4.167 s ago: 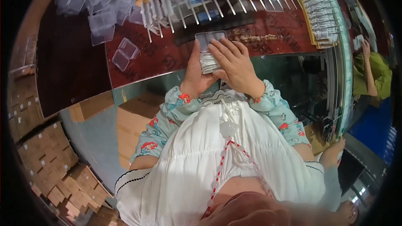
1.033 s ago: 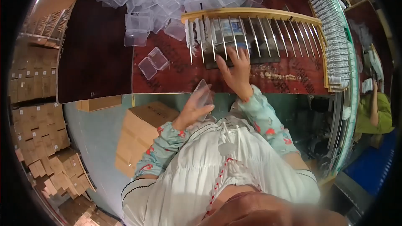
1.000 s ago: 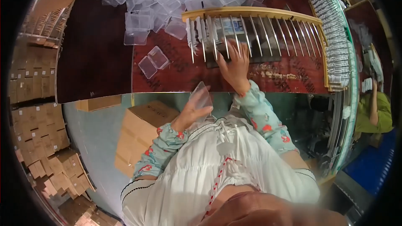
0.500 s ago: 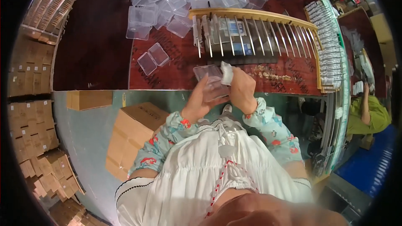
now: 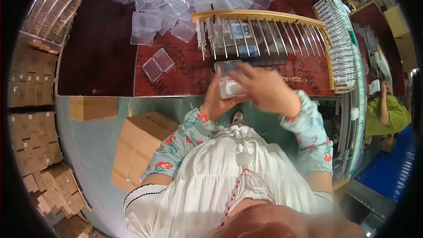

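My left hand (image 5: 215,99) holds a clear plastic box (image 5: 223,66) just off the table's front edge, its fingers around the sides. The lid is raised on the far side. Inside the box's lower half lies a small white bundle (image 5: 230,88); what it is made of cannot be made out. Over the box's right side is my right hand (image 5: 274,89), with fingers stretched out and a little smeared by motion; nothing shows in them. An opened clear box (image 5: 157,65) lies on the table to the left.
A heap of clear boxes (image 5: 176,0) covers the table's far part. The wooden rack (image 5: 260,15) with metal rods stands beyond my hands, and another rack (image 5: 337,39) with white pieces is at right. A carton (image 5: 143,143) sits on the floor; a co-worker in green (image 5: 390,117) is far right.
The white bundle has gone from my right hand into the box. My right hand has opened and moved right. My left hand keeps hold of the box.
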`<state>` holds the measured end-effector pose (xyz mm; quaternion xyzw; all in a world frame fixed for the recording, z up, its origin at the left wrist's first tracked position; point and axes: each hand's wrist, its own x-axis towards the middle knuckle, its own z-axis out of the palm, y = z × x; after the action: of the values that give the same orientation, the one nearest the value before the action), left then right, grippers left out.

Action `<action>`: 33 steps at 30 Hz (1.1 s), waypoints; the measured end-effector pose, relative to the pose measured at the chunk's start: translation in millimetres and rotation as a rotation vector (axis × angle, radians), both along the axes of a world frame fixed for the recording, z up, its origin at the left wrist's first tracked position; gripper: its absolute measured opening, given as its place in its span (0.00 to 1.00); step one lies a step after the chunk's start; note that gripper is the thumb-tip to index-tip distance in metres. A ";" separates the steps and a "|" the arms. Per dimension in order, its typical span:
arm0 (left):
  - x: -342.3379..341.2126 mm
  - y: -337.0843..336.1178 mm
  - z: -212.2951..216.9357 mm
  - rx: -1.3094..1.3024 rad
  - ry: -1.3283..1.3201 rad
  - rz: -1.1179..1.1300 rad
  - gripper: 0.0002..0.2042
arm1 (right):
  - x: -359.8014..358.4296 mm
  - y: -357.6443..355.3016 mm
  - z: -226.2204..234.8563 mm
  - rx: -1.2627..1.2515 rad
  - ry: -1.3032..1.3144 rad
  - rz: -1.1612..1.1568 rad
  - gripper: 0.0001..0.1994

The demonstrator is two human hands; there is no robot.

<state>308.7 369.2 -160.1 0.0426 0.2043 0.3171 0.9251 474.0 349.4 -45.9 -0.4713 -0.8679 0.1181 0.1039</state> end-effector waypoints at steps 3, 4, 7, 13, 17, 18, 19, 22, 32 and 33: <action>-6.8 -1.2 -8.2 0.000 -0.165 0.022 0.36 | 10.1 49.5 1.8 0.172 0.179 -0.110 0.15; -7.1 1.2 -15.9 -0.105 -0.222 0.016 0.39 | 11.0 69.6 -5.1 0.313 0.122 -0.100 0.12; -13.0 2.3 -14.4 -0.108 -0.324 0.011 0.40 | 13.9 97.9 -30.4 0.265 0.053 -0.077 0.09; -36.3 6.8 -18.1 -0.086 -0.131 0.091 0.39 | 5.0 126.5 -54.5 0.341 0.306 -0.199 0.21; -38.3 15.1 -14.6 -0.091 -0.145 0.132 0.37 | -1.2 152.4 -63.5 0.278 0.103 -0.251 0.29; -40.3 14.7 -12.9 -0.076 -0.121 0.146 0.37 | -2.8 151.6 -58.4 0.197 0.096 -0.257 0.31; -41.8 15.4 -12.6 -0.058 -0.098 0.164 0.37 | -5.3 144.2 -51.7 0.138 0.054 -0.270 0.29; -47.0 20.7 -14.6 -0.075 -0.062 0.199 0.34 | -11.5 131.4 -55.5 0.377 0.214 -0.262 0.27; -26.5 14.9 -7.5 -0.020 0.081 0.039 0.32 | -32.3 -10.7 -70.6 0.368 0.429 -0.270 0.24; -21.6 12.7 -6.3 -0.067 -0.033 0.026 0.32 | -36.1 -19.1 -86.5 0.150 0.765 -0.404 0.24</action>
<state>287.1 382.0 -166.4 0.0038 0.2002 0.3228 0.9250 437.9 330.3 -132.4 -0.5448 -0.6636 0.1980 0.4730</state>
